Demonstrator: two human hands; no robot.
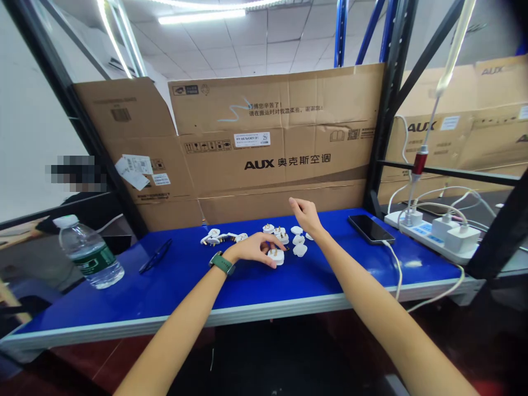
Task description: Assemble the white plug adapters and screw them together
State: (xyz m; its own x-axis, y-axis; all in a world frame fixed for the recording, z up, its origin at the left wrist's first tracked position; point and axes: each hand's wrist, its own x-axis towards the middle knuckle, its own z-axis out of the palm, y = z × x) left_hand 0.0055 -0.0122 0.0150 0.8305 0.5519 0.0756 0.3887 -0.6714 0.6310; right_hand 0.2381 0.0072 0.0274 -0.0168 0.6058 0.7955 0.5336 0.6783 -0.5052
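Several small white plug adapters (297,240) lie scattered at the middle back of a blue table (193,286). My left hand (256,248), with a green watch on the wrist, reaches in from the left and its fingers pinch one white adapter (276,256) resting on the table. My right hand (305,214) hovers just behind the pile, fingers loosely curled and apart, holding nothing. Further adapters (214,237) lie in a row to the left of my left hand.
A water bottle (88,253) stands at the table's left, a dark pair of glasses (155,256) beside it. A phone (370,229) on a cable and a white power strip (437,234) with chargers sit at the right. Cardboard boxes (280,143) wall the back.
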